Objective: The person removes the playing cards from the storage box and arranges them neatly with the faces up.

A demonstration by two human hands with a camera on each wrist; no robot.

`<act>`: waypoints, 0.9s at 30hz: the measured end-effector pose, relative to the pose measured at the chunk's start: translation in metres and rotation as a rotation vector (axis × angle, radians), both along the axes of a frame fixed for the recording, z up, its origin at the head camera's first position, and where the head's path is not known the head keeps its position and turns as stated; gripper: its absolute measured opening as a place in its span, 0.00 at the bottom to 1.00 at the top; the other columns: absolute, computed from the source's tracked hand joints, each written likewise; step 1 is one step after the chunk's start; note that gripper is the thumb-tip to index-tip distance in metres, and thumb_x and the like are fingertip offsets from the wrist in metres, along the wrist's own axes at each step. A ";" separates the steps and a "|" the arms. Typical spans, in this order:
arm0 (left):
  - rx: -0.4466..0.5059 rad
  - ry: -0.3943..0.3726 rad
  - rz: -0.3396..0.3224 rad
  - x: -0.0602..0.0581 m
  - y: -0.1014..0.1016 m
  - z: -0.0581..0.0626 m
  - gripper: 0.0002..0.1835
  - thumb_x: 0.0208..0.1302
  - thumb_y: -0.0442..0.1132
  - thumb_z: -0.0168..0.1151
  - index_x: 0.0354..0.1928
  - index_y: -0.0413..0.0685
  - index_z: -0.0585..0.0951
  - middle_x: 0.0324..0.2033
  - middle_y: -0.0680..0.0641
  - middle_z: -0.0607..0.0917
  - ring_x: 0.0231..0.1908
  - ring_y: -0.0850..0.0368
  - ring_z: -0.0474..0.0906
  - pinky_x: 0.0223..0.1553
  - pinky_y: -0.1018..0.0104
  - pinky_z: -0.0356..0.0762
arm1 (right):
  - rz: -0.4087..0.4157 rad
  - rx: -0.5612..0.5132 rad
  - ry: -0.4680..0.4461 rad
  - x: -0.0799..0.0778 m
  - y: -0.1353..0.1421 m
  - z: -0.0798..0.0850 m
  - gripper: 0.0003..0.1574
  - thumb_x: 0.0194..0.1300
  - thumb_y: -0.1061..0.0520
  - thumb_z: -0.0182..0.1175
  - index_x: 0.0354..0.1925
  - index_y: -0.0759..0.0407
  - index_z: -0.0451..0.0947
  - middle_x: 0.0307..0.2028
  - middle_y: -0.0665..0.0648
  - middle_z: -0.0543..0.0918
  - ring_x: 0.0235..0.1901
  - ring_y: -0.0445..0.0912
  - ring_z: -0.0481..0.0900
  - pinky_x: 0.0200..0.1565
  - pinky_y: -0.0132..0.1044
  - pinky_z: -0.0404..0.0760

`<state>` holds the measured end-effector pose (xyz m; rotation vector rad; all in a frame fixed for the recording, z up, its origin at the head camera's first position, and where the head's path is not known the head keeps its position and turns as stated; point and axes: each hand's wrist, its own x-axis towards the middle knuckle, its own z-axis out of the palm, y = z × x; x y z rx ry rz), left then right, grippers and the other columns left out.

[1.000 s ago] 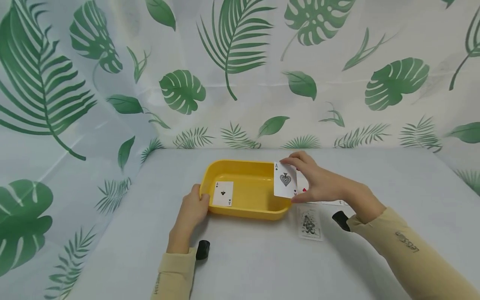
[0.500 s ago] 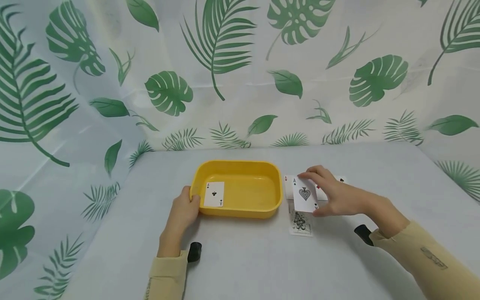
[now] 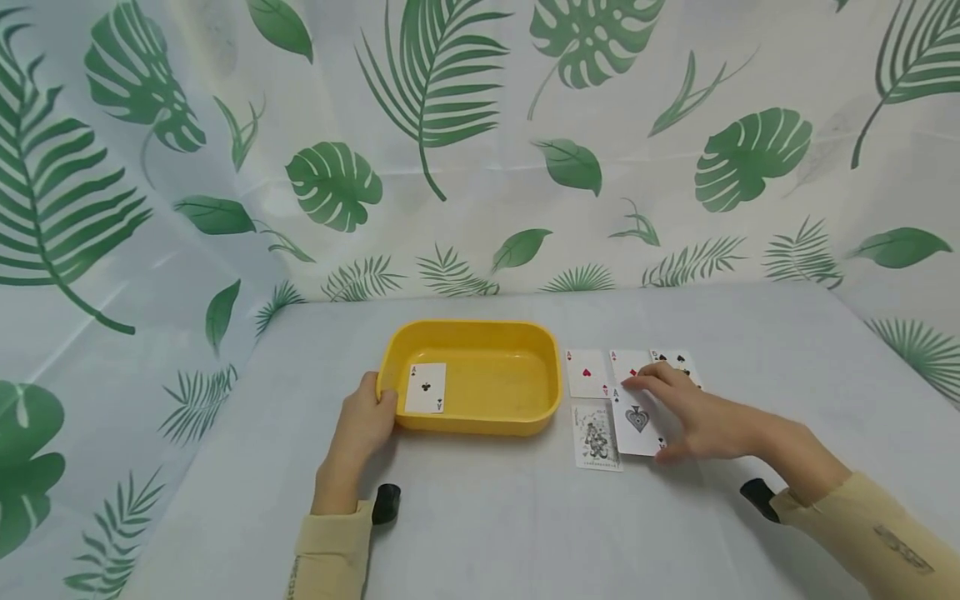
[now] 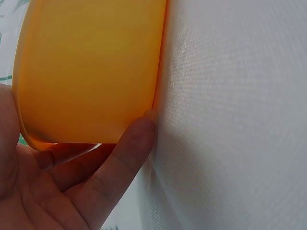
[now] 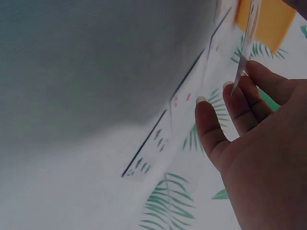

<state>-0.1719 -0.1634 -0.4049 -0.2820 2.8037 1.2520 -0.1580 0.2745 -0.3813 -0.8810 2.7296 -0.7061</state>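
Observation:
My left hand (image 3: pixel 365 421) grips the left end of a yellow tray (image 3: pixel 502 387), thumb on the near side; in the left wrist view, the fingers (image 4: pixel 132 143) lie against the tray's outer wall (image 4: pixel 96 72). An ace of clubs (image 3: pixel 426 388) lies face up in the tray's left part. To the right of the tray, my right hand (image 3: pixel 705 421) pinches an ace of spades (image 3: pixel 630 421) by its edges, face up beside a joker (image 3: pixel 596 437). The right wrist view shows the held card (image 5: pixel 245 48) edge-on at the fingertips.
Behind the held card, an ace of hearts (image 3: pixel 586 372), an ace of diamonds (image 3: pixel 624 360) and a black-pip spade card (image 3: pixel 670 358) lie in a row on the white table cloth (image 3: pixel 480 517). A leaf-printed curtain (image 3: pixel 480 208) stands behind and at the sides.
My right hand has carried the ace of spades from over the tray's right end, rightward and lower, to beside the joker. The left hand keeps its grip on the tray; the head view has turned slightly right.

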 end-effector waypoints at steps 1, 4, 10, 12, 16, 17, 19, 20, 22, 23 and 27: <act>0.001 0.001 0.001 0.000 0.000 0.000 0.20 0.72 0.40 0.41 0.60 0.38 0.68 0.38 0.42 0.77 0.37 0.49 0.73 0.40 0.57 0.72 | -0.001 0.009 0.005 0.001 0.001 -0.002 0.54 0.45 0.56 0.79 0.68 0.60 0.65 0.63 0.55 0.62 0.63 0.55 0.62 0.60 0.56 0.67; 0.001 0.007 0.003 0.000 -0.001 -0.001 0.20 0.71 0.40 0.41 0.60 0.38 0.69 0.38 0.42 0.77 0.36 0.49 0.73 0.39 0.57 0.72 | -0.006 0.029 0.003 0.003 0.004 -0.007 0.54 0.44 0.55 0.79 0.67 0.60 0.66 0.62 0.55 0.63 0.62 0.54 0.62 0.60 0.53 0.66; 0.003 0.000 0.005 -0.001 -0.001 -0.001 0.19 0.71 0.40 0.41 0.59 0.38 0.68 0.37 0.42 0.77 0.37 0.49 0.73 0.39 0.58 0.71 | 0.001 0.068 0.007 0.004 0.008 -0.013 0.54 0.42 0.53 0.79 0.66 0.61 0.67 0.60 0.54 0.65 0.58 0.53 0.64 0.57 0.52 0.69; 0.003 -0.003 0.005 -0.001 -0.001 -0.001 0.19 0.71 0.40 0.41 0.59 0.38 0.68 0.36 0.43 0.77 0.37 0.49 0.73 0.39 0.58 0.71 | 0.013 0.074 0.029 0.004 0.010 -0.015 0.54 0.41 0.53 0.79 0.65 0.62 0.67 0.59 0.54 0.65 0.58 0.52 0.65 0.56 0.51 0.69; 0.000 -0.012 0.006 -0.001 0.000 -0.001 0.19 0.71 0.40 0.41 0.59 0.39 0.68 0.36 0.43 0.76 0.37 0.49 0.73 0.39 0.57 0.71 | 0.021 0.076 0.052 0.004 0.012 -0.017 0.53 0.41 0.54 0.79 0.64 0.63 0.68 0.59 0.55 0.66 0.57 0.52 0.65 0.56 0.52 0.68; 0.001 -0.012 0.006 -0.001 -0.001 -0.001 0.19 0.71 0.40 0.41 0.59 0.39 0.68 0.36 0.43 0.76 0.37 0.49 0.73 0.40 0.57 0.71 | 0.021 0.075 0.052 0.004 0.012 -0.017 0.53 0.41 0.54 0.79 0.64 0.63 0.68 0.59 0.55 0.66 0.57 0.52 0.65 0.56 0.52 0.68; 0.002 -0.011 0.006 -0.001 -0.001 -0.001 0.19 0.71 0.40 0.41 0.59 0.39 0.68 0.36 0.43 0.76 0.37 0.49 0.73 0.40 0.57 0.71 | 0.016 0.074 0.051 0.004 0.011 -0.017 0.53 0.41 0.54 0.79 0.65 0.63 0.68 0.59 0.54 0.67 0.58 0.53 0.65 0.56 0.53 0.68; 0.002 -0.010 0.005 -0.001 -0.001 -0.001 0.19 0.71 0.40 0.41 0.59 0.39 0.68 0.36 0.43 0.76 0.37 0.49 0.73 0.40 0.57 0.71 | 0.017 0.071 0.055 0.004 0.011 -0.017 0.53 0.41 0.54 0.79 0.65 0.63 0.68 0.59 0.54 0.67 0.57 0.52 0.65 0.56 0.53 0.69; 0.003 -0.008 0.003 -0.001 -0.001 -0.001 0.19 0.71 0.40 0.41 0.59 0.39 0.68 0.36 0.43 0.76 0.37 0.49 0.73 0.40 0.57 0.71 | 0.017 0.065 0.066 0.004 0.012 -0.018 0.53 0.42 0.53 0.79 0.65 0.62 0.68 0.59 0.54 0.67 0.57 0.52 0.65 0.55 0.52 0.69; 0.001 -0.007 0.003 -0.001 -0.001 -0.001 0.19 0.71 0.40 0.41 0.59 0.39 0.68 0.36 0.43 0.76 0.36 0.49 0.73 0.40 0.57 0.71 | 0.017 0.060 0.076 0.004 0.012 -0.018 0.52 0.43 0.52 0.79 0.65 0.62 0.69 0.59 0.54 0.67 0.57 0.52 0.64 0.55 0.52 0.69; -0.004 0.000 0.003 -0.001 -0.001 -0.001 0.19 0.71 0.40 0.41 0.59 0.39 0.69 0.36 0.43 0.77 0.37 0.49 0.73 0.40 0.57 0.71 | -0.003 0.019 0.095 0.003 0.011 -0.015 0.49 0.49 0.49 0.78 0.65 0.62 0.69 0.60 0.57 0.67 0.59 0.55 0.64 0.57 0.58 0.68</act>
